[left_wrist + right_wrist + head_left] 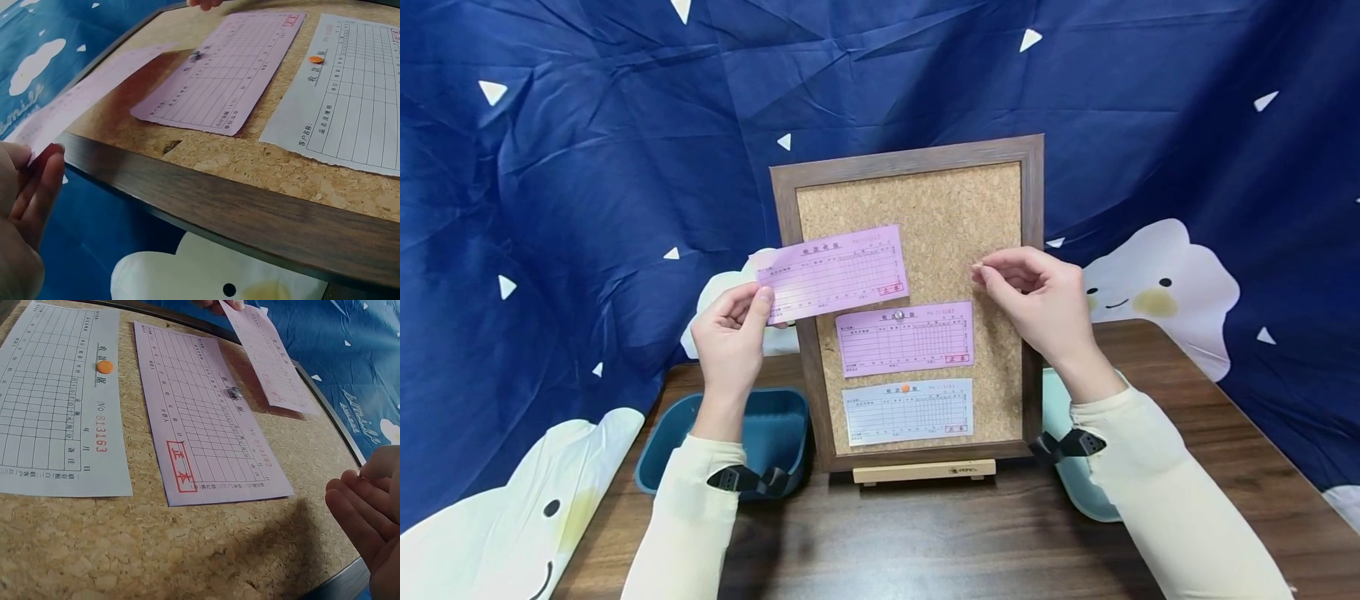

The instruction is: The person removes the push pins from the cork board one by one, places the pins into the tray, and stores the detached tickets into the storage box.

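Note:
My left hand pinches a pink receipt slip by its lower left corner, thumb in front. The slip tilts up to the right, before the upper left of a framed cork board. Level with the board's right side, my right hand has thumb and index finger pinched together on something small and pale, mostly hidden by the fingertips. Below the held slip, another pink slip is fixed with a silver pin. Lower still, a white slip hangs from an orange pin.
The board stands on a light wooden stand on a brown table. A dark teal tray is at the left; a pale green tray lies partly behind my right arm. Blue patterned cloth hangs behind.

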Action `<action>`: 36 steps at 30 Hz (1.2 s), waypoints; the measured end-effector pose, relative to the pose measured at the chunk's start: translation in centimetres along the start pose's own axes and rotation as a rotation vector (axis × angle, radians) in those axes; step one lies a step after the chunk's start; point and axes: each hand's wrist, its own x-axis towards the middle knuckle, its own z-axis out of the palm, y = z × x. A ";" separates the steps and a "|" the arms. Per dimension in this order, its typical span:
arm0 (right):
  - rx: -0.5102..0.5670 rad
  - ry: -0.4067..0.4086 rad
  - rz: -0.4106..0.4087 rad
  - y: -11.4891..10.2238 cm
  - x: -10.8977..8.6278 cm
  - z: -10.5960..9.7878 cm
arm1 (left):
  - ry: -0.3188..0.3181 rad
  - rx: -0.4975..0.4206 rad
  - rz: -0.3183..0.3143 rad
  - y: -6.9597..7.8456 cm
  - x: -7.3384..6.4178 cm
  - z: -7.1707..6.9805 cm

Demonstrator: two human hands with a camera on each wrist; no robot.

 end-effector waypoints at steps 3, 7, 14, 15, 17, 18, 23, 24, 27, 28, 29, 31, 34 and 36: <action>0.020 -0.011 0.014 0.0 -0.1 -0.1 | -0.001 -0.008 -0.001 0.0 -0.1 -0.3; 0.052 -0.015 0.023 0.1 -0.2 -0.3 | 0.010 -0.001 -0.001 0.0 -0.1 -0.7; 0.104 -0.004 0.027 0.2 -0.4 -0.8 | 0.084 -0.002 -0.024 0.0 -0.1 -1.2; 0.113 0.002 0.025 0.3 -0.4 -0.8 | 0.093 0.008 -0.030 0.0 -0.1 -1.3; 0.125 0.014 0.016 0.3 -0.5 -0.9 | 0.104 0.017 -0.042 0.0 -0.1 -1.4; 0.131 0.019 0.012 0.4 -0.5 -1.0 | 0.106 0.011 -0.050 0.0 -0.1 -1.5; 0.151 0.040 -0.007 0.6 -0.7 -1.1 | 0.134 -0.063 -0.085 0.3 -0.4 -1.9; 0.165 0.046 -0.005 0.6 -0.8 -1.2 | 0.137 -0.076 -0.088 0.3 -0.5 -2.0; 0.213 0.063 0.007 0.7 -1.1 -1.4 | 0.141 -0.097 -0.087 0.5 -0.6 -2.2; 0.226 0.067 0.013 0.8 -1.2 -1.5 | 0.141 -0.096 -0.085 0.6 -0.6 -2.3; 0.244 0.071 0.020 0.8 -1.3 -1.6 | 0.142 -0.097 -0.085 0.6 -0.7 -2.4; 0.251 0.076 0.031 0.8 -1.5 -1.7 | 0.147 -0.092 -0.086 0.6 -0.7 -2.6; 0.258 0.080 0.043 1.0 -1.7 -1.9 | 0.162 -0.077 -0.095 0.5 -0.8 -2.9; 0.253 0.079 0.045 1.0 -1.8 -2.0 | 0.174 -0.071 -0.102 0.5 -0.8 -3.2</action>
